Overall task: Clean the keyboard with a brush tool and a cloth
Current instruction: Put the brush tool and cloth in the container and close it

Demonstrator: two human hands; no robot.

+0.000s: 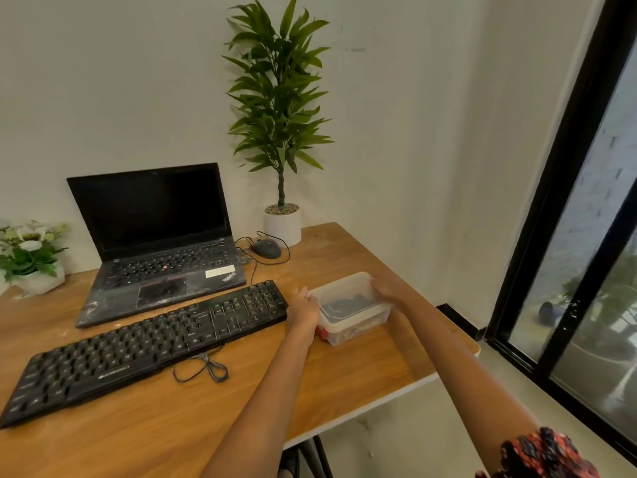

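Note:
A black wired keyboard (144, 346) lies diagonally across the wooden desk (362, 367), its loose cable looped in front of it. Just right of its number pad stands a translucent plastic box (358, 324) with dark items inside that I cannot make out. My left hand (305, 310) grips the box's left rim. My right hand (387, 286) grips the rim at the far right corner. No brush or cloth shows clearly.
An open, dusty black laptop (162, 243) sits behind the keyboard. A wired mouse (265, 249) and a tall potted plant (281, 222) stand at the back. A small flower pot (34, 263) is at far left. The desk's right edge is close to the box; a window lies beyond.

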